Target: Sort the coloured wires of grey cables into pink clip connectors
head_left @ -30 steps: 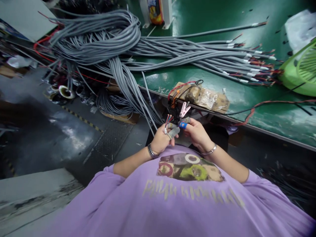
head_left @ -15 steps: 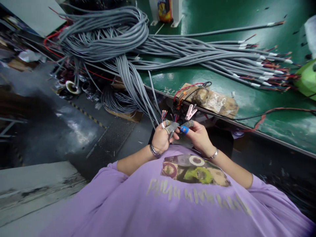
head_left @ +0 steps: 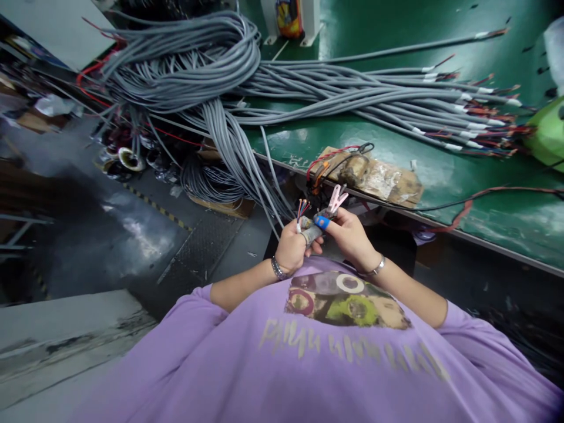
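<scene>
My left hand (head_left: pixel 291 244) is closed around the end of a grey cable, its fingers wrapped in grey tape. Thin coloured wires (head_left: pixel 302 207) fan upward out of that grip, with a white band just below them. My right hand (head_left: pixel 350 235), with blue tape on one finger, pinches close against the left fingertips. What lies between the right fingertips is too small to make out. Just beyond the right hand, a pink clip (head_left: pixel 337 198) stands at the bench edge.
Many grey cables (head_left: pixel 189 64) lie coiled and stretched across the green bench (head_left: pixel 449 182), stripped ends to the right. A tape-wrapped wooden block (head_left: pixel 379 179) sits by the front edge. A green bag (head_left: pixel 549 138) is at the far right. More cable (head_left: pixel 215 179) is in a box below.
Both hands have drawn together and shifted slightly left. The coloured wires, earlier in two tufts, now show as one bunch above my left hand. The view has tilted slightly.
</scene>
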Tool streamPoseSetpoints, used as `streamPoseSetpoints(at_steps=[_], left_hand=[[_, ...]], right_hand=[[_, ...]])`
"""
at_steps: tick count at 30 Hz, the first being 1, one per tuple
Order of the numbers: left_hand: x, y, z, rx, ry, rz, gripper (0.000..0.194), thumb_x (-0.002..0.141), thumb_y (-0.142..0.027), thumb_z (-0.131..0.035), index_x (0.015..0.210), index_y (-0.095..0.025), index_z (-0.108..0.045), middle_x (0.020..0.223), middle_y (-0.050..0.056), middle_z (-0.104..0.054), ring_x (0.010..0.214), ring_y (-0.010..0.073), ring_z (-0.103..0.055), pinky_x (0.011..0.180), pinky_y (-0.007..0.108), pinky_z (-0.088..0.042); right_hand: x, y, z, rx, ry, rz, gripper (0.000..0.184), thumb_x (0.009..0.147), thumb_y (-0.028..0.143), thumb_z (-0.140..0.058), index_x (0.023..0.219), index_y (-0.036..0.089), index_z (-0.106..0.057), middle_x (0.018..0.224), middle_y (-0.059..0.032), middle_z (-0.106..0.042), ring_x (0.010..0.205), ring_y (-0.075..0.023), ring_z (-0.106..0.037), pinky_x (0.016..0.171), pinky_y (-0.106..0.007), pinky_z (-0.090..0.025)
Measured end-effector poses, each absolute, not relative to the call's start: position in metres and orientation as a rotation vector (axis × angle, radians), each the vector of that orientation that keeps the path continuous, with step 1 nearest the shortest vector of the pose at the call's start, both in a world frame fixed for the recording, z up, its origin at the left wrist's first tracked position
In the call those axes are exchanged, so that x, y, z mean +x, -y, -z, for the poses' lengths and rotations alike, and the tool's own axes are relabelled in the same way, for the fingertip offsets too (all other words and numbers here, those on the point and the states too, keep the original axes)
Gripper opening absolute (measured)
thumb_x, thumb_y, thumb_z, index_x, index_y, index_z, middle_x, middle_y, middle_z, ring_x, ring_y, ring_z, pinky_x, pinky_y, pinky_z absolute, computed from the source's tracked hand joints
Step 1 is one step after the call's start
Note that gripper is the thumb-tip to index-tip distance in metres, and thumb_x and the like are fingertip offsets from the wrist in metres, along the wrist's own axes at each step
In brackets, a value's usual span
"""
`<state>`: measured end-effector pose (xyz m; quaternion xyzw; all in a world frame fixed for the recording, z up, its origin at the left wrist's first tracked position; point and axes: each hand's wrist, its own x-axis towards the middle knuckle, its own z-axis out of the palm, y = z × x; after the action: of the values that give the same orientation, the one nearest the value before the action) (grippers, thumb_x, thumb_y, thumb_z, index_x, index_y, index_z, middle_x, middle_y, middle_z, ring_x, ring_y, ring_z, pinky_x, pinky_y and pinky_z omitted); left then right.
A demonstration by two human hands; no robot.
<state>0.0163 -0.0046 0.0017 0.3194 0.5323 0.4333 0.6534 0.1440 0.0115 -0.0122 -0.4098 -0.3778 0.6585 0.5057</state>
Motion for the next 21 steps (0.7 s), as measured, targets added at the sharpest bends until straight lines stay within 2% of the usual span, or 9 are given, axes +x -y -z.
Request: streamPoseSetpoints(at_steps=[5, 9, 14, 21], left_hand=[[0.017, 0.006, 0.000, 0.665, -1.187, -1.027, 0.040, 0.059, -0.041, -0.081, 0.072, -0.017, -0.051, 0.055, -0.003, -0.061, 0.040, 0.0116, -0.059, 0.034, 0.018, -0.036], [0.016, 0.006, 0.002, 0.663, -1.168, -1.038, 0.041, 0.061, -0.043, -0.080, 0.073, -0.017, -0.052, 0.057, -0.003, -0.062, 0.041, 0.0115, -0.059, 0.036, 0.019, -0.039], [0.012, 0.005, 0.003, 0.766, -1.148, -0.898, 0.040, 0.062, -0.043, -0.080, 0.069, -0.017, -0.051, 0.052, -0.003, -0.059, 0.036, 0.0096, -0.054, 0.032, 0.018, -0.029], [0.009, 0.004, 0.002, 0.687, -1.153, -0.988, 0.038, 0.062, -0.041, -0.078, 0.069, -0.018, -0.048, 0.052, -0.003, -0.060, 0.035, 0.0089, -0.053, 0.032, 0.017, -0.026]], right_hand=[[0.133, -0.006, 0.011, -0.864, 0.664, -1.736, 0.030, 0.074, 0.036, -0.078, 0.077, 0.021, -0.052, 0.047, 0.0096, -0.050, 0.037, -0.0079, -0.048, 0.039, -0.020, -0.037], [0.126, -0.003, 0.014, -0.794, 0.536, -1.823, 0.032, 0.079, 0.036, -0.073, 0.078, 0.023, -0.045, 0.046, 0.0117, -0.046, 0.034, -0.0089, -0.047, 0.037, -0.022, -0.042], [0.125, -0.004, 0.014, -0.938, 0.616, -1.751, 0.038, 0.071, 0.044, -0.079, 0.082, 0.022, -0.050, 0.044, 0.0093, -0.053, 0.030, -0.0103, -0.046, 0.030, -0.023, -0.040], [0.134, -0.005, 0.015, -0.948, 0.742, -1.699, 0.036, 0.066, 0.044, -0.083, 0.079, 0.019, -0.060, 0.051, 0.0065, -0.056, 0.042, -0.0085, -0.050, 0.042, -0.022, -0.040]])
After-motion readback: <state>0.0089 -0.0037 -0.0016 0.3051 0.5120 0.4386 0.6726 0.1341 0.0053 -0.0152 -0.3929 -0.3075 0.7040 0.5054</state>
